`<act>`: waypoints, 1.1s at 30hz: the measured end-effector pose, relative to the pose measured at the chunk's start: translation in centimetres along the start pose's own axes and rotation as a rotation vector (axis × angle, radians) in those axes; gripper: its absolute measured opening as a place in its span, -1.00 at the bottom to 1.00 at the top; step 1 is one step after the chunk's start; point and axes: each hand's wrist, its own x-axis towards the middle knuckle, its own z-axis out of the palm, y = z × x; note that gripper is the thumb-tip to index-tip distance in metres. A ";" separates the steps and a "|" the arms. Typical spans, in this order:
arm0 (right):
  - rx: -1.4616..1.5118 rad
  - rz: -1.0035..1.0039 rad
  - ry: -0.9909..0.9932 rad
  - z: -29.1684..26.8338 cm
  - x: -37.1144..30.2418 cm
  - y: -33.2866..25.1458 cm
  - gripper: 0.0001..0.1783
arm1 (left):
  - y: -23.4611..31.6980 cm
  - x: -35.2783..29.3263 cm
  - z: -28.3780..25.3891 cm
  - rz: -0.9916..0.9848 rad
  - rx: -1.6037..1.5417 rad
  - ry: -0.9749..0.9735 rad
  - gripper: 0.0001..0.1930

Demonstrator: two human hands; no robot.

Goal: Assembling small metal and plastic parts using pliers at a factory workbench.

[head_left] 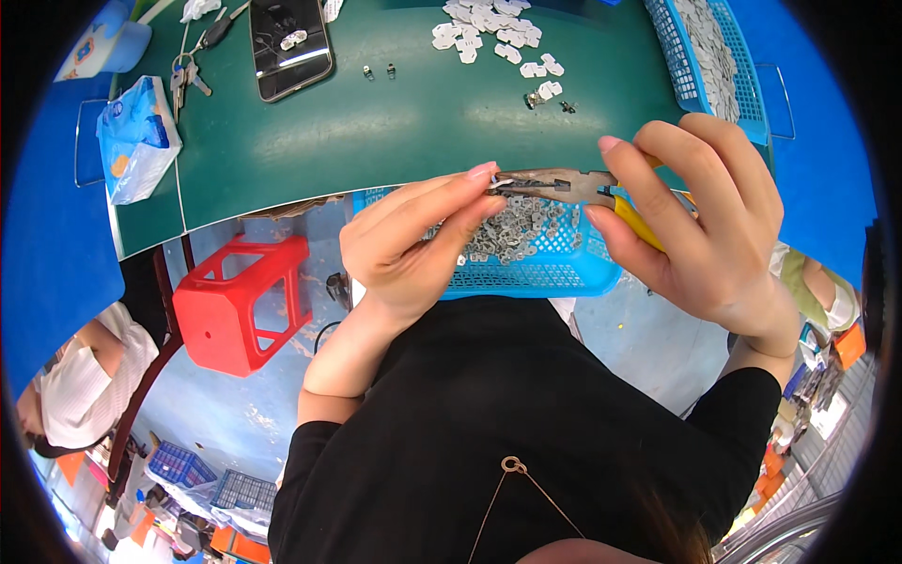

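My left hand [413, 230] pinches a small light-coloured part [498, 184] between thumb and fingertips; its exact kind is too small to make out. Against that part lie the jaw tips of long-nosed pliers [568, 185]. The yellow handles of the pliers are in the grip of my right hand [709, 226], fingers curled round them. Below both hands, a blue mesh basket [564, 280] holds many small grey metal pieces [512, 230]. Small dark metal parts [391, 71] and a scatter of flat white pieces [484, 26] lie farther off on the green table [404, 132].
On the table's left are a phone [289, 61], keys [191, 77] and a tissue pack [139, 141]. At the back right a blue basket [678, 61] holds more flat pieces. A red stool [225, 310] stands at lower left. Other people sit at both sides.
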 end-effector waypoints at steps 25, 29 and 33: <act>-0.151 -0.058 0.026 -0.4 0.3 -0.7 -0.60 | 0.4 0.8 -0.3 0.030 -0.052 -0.022 -0.78; -0.146 -0.094 0.051 0.2 0.3 -0.8 -0.60 | 0.3 0.6 -0.7 0.056 -0.013 -0.038 -0.77; -0.146 -0.136 0.066 0.2 0.3 -0.7 -0.61 | 0.2 0.8 -0.7 0.059 -0.022 -0.058 -0.77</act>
